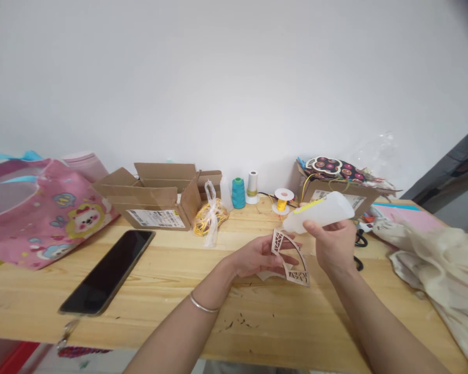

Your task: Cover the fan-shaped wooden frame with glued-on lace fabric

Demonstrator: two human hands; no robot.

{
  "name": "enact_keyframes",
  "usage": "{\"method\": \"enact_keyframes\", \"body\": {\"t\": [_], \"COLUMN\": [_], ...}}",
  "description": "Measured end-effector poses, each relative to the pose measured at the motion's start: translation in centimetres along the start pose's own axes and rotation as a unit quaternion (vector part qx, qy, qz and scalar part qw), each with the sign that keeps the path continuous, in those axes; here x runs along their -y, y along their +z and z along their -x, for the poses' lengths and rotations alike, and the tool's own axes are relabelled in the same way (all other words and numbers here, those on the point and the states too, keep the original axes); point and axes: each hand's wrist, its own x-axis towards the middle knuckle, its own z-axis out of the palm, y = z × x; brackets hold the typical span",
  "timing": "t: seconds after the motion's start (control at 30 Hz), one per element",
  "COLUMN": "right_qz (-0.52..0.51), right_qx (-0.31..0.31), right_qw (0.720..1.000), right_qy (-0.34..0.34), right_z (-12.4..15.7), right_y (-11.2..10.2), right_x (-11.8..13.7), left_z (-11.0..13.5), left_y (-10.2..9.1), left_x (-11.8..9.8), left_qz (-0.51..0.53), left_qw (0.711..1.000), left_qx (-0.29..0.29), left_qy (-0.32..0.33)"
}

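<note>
In the head view, my left hand [253,257] grips a curved wooden cutout piece [297,277] with lattice cut-outs at both ends, held above the table. Part of a second pale flat piece shows below the fingers; I cannot tell whether it is separate. My right hand [335,246] is wrapped round a translucent white squeeze bottle [327,210] with a yellow strip. The bottle is tilted, its narrower end pointing left and down, close above the top of the wooden piece. Whether the two touch is not clear.
On the wooden table [171,291] lie a phone [107,272] and a knotted bag of yellow cord [211,215]. Behind stand an open cardboard box [156,202], a teal thread spool [238,193] and a filled box [353,201]. A pink bag [42,208] is left, cream cloth [432,259] right.
</note>
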Motion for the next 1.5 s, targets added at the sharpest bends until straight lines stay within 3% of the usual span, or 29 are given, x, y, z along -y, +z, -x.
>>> {"method": "enact_keyframes", "body": {"t": [0.13, 0.53, 1.5], "right_qz": [-0.005, 0.066, 0.027], "right_qx": [-0.03, 0.013, 0.026], "right_qw": [0.999, 0.997, 0.998], "right_qy": [-0.015, -0.046, -0.046], "right_z": [-0.3, -0.1, -0.2], "right_y": [-0.1, -0.4, -0.5], "right_x": [-0.1, 0.5, 1.0], "left_z": [0.0, 0.0, 0.5], "left_y": [0.0, -0.2, -0.5], "left_x": [0.0, -0.1, -1.1], "left_qz": [-0.001, -0.008, -0.024], "left_qw": [1.0, 1.0, 0.999], "left_qx": [-0.001, -0.024, -0.03], "left_qy": [0.002, 0.017, 0.005]}}
